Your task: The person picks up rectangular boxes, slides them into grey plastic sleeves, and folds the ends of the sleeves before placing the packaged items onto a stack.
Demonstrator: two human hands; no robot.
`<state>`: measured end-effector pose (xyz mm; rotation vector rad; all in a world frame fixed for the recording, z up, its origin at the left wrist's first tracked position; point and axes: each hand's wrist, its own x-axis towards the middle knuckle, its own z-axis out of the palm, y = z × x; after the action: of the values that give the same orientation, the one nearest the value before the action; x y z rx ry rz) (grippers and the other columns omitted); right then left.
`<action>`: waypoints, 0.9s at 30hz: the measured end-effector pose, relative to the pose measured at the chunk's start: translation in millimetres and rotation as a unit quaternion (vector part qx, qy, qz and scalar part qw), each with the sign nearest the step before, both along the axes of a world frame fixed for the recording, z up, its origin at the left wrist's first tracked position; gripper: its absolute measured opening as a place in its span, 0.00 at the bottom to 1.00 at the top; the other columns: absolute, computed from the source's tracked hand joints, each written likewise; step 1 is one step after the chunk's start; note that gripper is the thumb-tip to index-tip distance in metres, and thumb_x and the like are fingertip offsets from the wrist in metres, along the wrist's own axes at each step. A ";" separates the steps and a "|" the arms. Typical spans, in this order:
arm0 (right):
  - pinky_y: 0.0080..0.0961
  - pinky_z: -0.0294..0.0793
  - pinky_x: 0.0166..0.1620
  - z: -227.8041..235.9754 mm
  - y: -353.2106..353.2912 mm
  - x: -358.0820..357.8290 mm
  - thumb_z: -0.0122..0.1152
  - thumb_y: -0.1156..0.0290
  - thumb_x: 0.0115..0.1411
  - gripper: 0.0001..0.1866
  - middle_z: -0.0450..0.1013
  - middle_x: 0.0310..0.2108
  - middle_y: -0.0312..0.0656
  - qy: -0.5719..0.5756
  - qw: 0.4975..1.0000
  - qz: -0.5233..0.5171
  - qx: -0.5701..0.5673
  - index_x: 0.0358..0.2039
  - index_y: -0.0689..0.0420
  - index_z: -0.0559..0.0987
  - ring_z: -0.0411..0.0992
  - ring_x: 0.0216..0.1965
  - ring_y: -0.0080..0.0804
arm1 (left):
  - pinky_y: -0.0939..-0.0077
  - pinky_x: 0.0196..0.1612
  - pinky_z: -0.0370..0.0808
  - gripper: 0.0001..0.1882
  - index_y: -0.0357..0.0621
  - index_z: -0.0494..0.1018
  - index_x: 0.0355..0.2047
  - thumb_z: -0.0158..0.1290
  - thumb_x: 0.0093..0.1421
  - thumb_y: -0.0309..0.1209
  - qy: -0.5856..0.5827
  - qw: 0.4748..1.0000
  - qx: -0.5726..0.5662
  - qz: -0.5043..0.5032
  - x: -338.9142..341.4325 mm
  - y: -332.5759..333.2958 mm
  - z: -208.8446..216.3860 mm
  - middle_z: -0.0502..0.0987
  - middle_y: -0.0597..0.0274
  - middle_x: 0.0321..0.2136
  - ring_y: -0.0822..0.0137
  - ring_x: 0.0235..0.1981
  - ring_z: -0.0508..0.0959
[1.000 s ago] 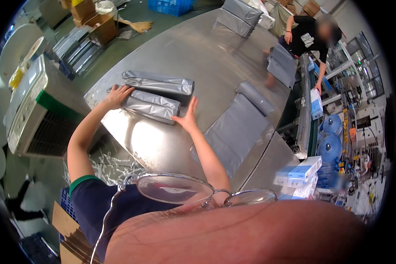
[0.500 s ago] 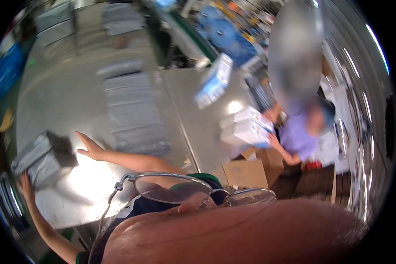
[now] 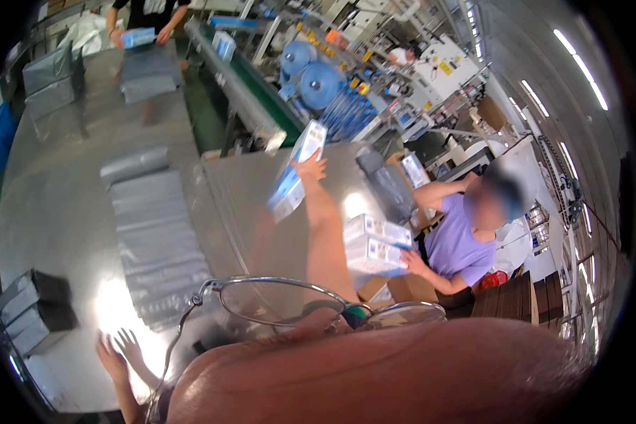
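Observation:
My right hand (image 3: 310,167) reaches out over the table, its fingers spread at the side of a white-and-blue carton (image 3: 287,189). Whether it bears any of the carton's weight I cannot tell. Near the table's front edge, my left hand (image 3: 112,359) is empty, with fingers apart, just above the shiny top. To its left sit grey wrapped packages (image 3: 32,311), apart from the hand. A row of overlapping grey plastic bags (image 3: 152,237) lies flat between my two arms.
A co-worker in a lilac shirt (image 3: 459,237) stands at the right, one hand on stacked white cartons (image 3: 376,244). Open cardboard boxes (image 3: 410,288) are below. Grey bags (image 3: 386,185) lie beyond. A green conveyor (image 3: 251,85) runs at the back; another person handles a blue carton (image 3: 138,37).
My right hand has left the grey packages and swung right to the white-and-blue carton. My left hand has come away from the packages too. The view has turned to the right.

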<state>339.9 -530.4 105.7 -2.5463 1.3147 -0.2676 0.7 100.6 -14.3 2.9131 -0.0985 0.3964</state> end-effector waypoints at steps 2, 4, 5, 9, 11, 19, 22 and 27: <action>0.46 0.52 0.48 -14.0 -10.7 17.8 0.62 0.47 0.31 0.55 0.39 0.54 0.54 0.030 0.998 -0.024 0.046 0.55 0.40 0.37 0.46 0.54 0.47 | 0.60 0.45 0.60 0.21 0.35 0.59 0.42 0.36 0.43 0.18 0.058 0.997 -0.033 -0.046 -6.1 -35.3 -20.3 0.60 0.44 0.43 0.47 0.42 0.62; 0.42 0.54 0.48 -29.6 -11.7 27.5 0.62 0.50 0.32 0.54 0.38 0.54 0.54 0.051 0.994 -0.047 0.079 0.55 0.39 0.36 0.49 0.52 0.48 | 0.61 0.44 0.60 0.21 0.35 0.59 0.42 0.38 0.43 0.18 0.085 0.995 -0.054 -0.021 1.7 -49.1 -31.2 0.61 0.45 0.42 0.49 0.42 0.62; 0.41 0.54 0.48 -30.5 -19.3 25.2 0.62 0.52 0.33 0.54 0.38 0.55 0.54 0.064 0.993 -0.064 0.078 0.55 0.39 0.36 0.50 0.52 0.49 | 0.61 0.44 0.60 0.21 0.35 0.59 0.42 0.39 0.43 0.19 0.087 0.994 -0.064 -0.018 13.1 -58.2 -38.3 0.61 0.46 0.42 0.50 0.42 0.62; 0.32 0.56 0.48 -31.2 -27.7 17.8 0.63 0.58 0.29 0.57 0.43 0.53 0.55 0.009 0.976 0.003 0.216 0.55 0.50 0.36 0.53 0.51 0.42 | 0.64 0.43 0.61 0.22 0.37 0.59 0.42 0.42 0.42 0.21 0.097 0.988 -0.114 0.024 27.9 -63.2 -52.0 0.61 0.48 0.42 0.53 0.42 0.63; 0.30 0.56 0.49 -49.4 -47.5 3.2 0.65 0.61 0.26 0.58 0.46 0.52 0.55 -0.110 0.970 0.049 0.209 0.54 0.55 0.37 0.52 0.51 0.42 | 0.65 0.42 0.61 0.22 0.37 0.59 0.42 0.44 0.42 0.22 0.090 0.982 -0.163 0.026 39.4 -61.0 -59.5 0.62 0.50 0.42 0.54 0.42 0.63; 0.32 0.57 0.48 -16.3 123.2 -173.3 0.58 0.79 0.33 0.47 0.54 0.48 0.47 -0.239 0.731 0.514 0.380 0.54 0.53 0.45 0.56 0.47 0.39 | 0.70 0.41 0.66 0.22 0.44 0.63 0.41 0.44 0.41 0.18 0.000 0.943 -0.329 0.051 109.0 -53.4 5.9 0.67 0.57 0.38 0.62 0.40 0.67; 0.34 0.54 0.48 -21.0 179.4 -186.8 0.55 0.78 0.33 0.35 0.61 0.41 0.39 -0.211 0.624 0.751 -0.046 0.47 0.50 0.61 0.59 0.44 0.34 | 0.75 0.34 0.69 0.16 0.44 0.66 0.35 0.41 0.43 0.18 0.081 0.929 -0.351 0.080 132.3 -35.6 5.9 0.70 0.57 0.30 0.61 0.31 0.71; 0.34 0.52 0.49 -87.9 212.9 -222.4 0.46 0.76 0.42 0.27 0.64 0.40 0.33 -0.165 0.418 0.876 -0.174 0.47 0.47 0.62 0.59 0.45 0.25 | 0.70 0.35 0.64 0.14 0.42 0.66 0.31 0.48 0.39 0.27 0.010 0.965 -0.057 -0.257 135.7 -63.1 6.9 0.67 0.59 0.28 0.63 0.32 0.68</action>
<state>117.5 -317.4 17.8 -2.3383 -1.8691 -0.4468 136.3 37.5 -7.4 2.6393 -0.7787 0.2709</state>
